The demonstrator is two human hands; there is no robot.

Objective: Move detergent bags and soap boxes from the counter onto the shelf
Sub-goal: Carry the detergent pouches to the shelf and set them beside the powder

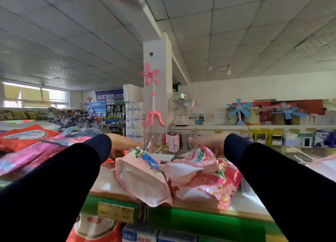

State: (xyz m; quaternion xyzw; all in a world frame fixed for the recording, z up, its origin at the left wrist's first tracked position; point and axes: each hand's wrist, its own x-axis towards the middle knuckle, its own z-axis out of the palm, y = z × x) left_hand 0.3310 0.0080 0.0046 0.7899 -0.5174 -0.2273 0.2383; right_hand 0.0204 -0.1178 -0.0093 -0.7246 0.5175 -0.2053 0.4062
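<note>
Several pink detergent bags lie on the top shelf board (243, 203) in front of me. The nearest one (143, 178) lies tilted toward the green shelf edge; another (192, 165) lies across a darker pink bag (218, 185). My left hand (121, 145) reaches over the far end of the nearest bag, fingers stretched forward, thumb side touching the bag's top. Behind the right-hand bags, my right hand (209, 143) reaches forward with straight fingers. Dark sleeves cover both arms. Whether either hand grips a bag is hidden by the bags.
Red (25, 136) and magenta (32, 154) bags are piled on the shelf top at the left. The green shelf rail (200, 221) carries a price tag (116, 211). Below it stand a red bag (94, 229) and blue boxes (140, 234). Fans and goods fill the far shelves.
</note>
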